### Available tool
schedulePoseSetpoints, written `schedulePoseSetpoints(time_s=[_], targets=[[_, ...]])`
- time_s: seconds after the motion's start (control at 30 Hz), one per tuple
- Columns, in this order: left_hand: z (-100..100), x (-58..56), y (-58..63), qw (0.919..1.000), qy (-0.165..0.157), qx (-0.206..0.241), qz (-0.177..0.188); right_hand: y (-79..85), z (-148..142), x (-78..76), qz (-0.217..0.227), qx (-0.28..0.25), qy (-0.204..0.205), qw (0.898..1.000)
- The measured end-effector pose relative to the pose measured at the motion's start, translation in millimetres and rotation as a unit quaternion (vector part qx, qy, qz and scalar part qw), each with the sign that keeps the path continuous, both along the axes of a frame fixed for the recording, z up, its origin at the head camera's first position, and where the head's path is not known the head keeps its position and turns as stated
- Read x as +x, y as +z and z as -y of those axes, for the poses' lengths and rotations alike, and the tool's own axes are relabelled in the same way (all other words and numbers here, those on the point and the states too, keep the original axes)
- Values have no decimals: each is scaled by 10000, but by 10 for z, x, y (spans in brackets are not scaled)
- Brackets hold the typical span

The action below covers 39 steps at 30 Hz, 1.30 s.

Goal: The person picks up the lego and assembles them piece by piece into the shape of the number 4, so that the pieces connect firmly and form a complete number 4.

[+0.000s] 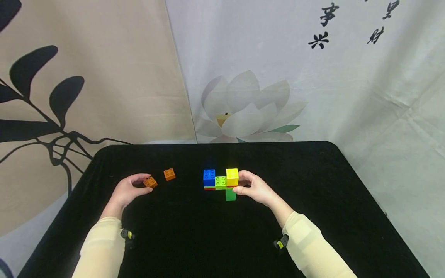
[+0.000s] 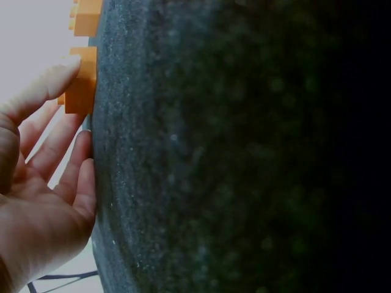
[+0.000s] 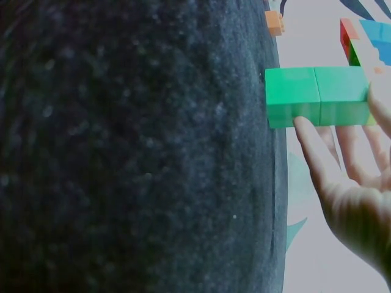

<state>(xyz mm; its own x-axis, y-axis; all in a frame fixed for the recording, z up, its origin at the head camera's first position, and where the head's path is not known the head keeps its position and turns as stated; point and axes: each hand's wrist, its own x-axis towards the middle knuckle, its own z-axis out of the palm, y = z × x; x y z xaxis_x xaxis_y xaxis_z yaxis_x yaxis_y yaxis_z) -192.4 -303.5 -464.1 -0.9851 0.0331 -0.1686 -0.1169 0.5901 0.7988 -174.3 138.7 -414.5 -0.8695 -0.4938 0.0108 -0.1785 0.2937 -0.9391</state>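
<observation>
My left hand (image 1: 126, 190) pinches an orange toy building brick (image 1: 150, 182) between thumb and fingers, right at the tabletop on the left. Another orange brick (image 1: 169, 174) lies just beyond it. Near the table's middle stands a block build with a blue brick (image 1: 209, 177), a lime brick (image 1: 220, 181) and a yellow brick (image 1: 232, 177) on top. Thin red edges show below them. Two stacked green bricks (image 3: 317, 96) form its leg. From the right side, my right hand (image 1: 256, 189) grips the build near the yellow brick, thumb in front; its other fingers are partly hidden behind.
A black cloth covers the table (image 1: 194, 239). Behind its far edge hangs a pale backdrop (image 1: 347, 96) printed with a lotus and dark characters, beside a beige one (image 1: 132, 69) with black leaves. Each wrist wears a small camera.
</observation>
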Motion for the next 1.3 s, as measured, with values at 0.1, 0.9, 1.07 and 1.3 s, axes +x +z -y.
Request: schedulePoseSetpoints(time_s=[0.1,0.9,1.07,1.3], targets=[[8,0,-10,10000,23,14,30,1,-2,3,-4,-4,-18,10000],[39,107,91,9994,33,21,-351,-40,-16,-20,-40,40,9,10000],[17,113,116,9989,-5,55,-473,-34,-14,-16,-66,58,-3,10000],[-119,119,192,9971,-222,-68,-718,-35,-16,-17,-40,61,-19,10000]])
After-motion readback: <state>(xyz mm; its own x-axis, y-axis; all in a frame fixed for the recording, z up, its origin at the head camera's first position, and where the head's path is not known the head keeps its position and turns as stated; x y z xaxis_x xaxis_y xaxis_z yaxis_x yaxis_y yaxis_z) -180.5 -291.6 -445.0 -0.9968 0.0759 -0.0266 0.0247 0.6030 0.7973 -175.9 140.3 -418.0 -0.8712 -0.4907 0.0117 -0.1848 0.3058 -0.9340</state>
